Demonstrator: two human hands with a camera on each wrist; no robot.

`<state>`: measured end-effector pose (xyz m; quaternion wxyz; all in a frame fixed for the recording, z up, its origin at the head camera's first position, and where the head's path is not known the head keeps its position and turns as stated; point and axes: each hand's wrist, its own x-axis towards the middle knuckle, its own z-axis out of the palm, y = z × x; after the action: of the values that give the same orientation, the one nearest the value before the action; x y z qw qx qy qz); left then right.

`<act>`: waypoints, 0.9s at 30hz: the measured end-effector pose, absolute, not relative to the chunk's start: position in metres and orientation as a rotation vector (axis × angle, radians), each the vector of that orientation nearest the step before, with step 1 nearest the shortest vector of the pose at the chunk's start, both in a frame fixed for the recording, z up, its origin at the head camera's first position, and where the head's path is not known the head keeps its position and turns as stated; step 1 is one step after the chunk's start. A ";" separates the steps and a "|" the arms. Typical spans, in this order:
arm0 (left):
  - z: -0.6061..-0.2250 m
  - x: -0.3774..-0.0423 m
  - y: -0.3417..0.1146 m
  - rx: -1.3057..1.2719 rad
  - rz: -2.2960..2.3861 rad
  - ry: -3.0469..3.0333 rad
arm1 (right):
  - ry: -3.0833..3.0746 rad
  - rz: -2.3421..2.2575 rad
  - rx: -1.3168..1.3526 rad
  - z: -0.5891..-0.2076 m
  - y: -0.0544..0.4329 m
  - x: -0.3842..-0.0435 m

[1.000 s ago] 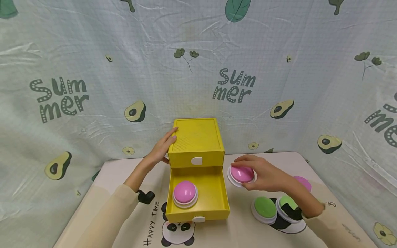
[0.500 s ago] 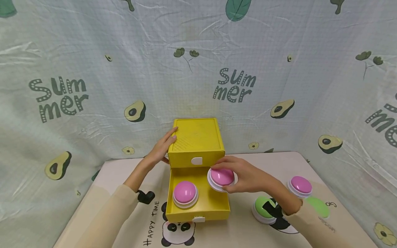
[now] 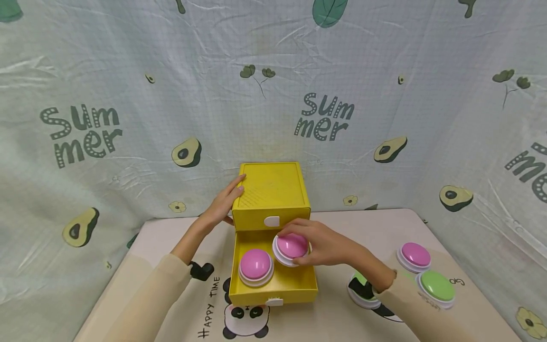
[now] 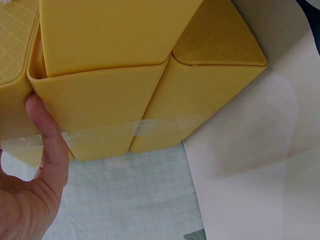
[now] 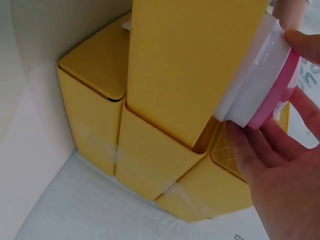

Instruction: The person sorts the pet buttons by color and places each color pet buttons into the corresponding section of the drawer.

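A yellow drawer cabinet (image 3: 272, 186) stands in the middle with its lower drawer (image 3: 295, 286) pulled out. My left hand (image 3: 221, 205) rests against the cabinet's left side, its fingers extended along the upper edge; its thumb (image 4: 50, 135) touches the side wall in the left wrist view. My right hand (image 3: 326, 242) holds a pink-domed push button (image 3: 293, 244) with a white base over the drawer's right part, fingers and thumb around the rim. In the right wrist view this button (image 5: 277, 92) is tilted beside the drawer wall. Another pink push button (image 3: 255, 263) sits in the drawer's left part.
To the right on the table lie a pink push button (image 3: 415, 255), a green one (image 3: 437, 285) and a second green one (image 3: 361, 300), partly hidden by my right wrist. A printed cloth (image 3: 265, 128) hangs behind the cabinet.
My right hand has moved left with the pink push button, from beside the cabinet to over the open drawer. The left hand stays in place.
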<state>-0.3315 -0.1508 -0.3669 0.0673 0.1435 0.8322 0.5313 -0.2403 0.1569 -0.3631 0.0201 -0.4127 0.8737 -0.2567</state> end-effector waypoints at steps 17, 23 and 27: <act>-0.367 -0.332 -0.150 0.411 1.606 2.507 | 2.807 -0.630 -1.274 -0.387 0.148 -0.245; -0.367 -0.333 -0.150 0.417 1.608 2.509 | 2.871 -0.544 -1.299 -0.394 0.145 -0.246; -0.368 -0.332 -0.150 0.422 1.620 2.497 | 2.916 -0.462 -1.332 -0.397 0.143 -0.248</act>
<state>-0.3321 -0.1500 -0.3676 0.0677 0.1402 0.8288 0.5375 -0.2478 0.1429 -0.3974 -0.0488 -0.4107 0.8992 -0.1425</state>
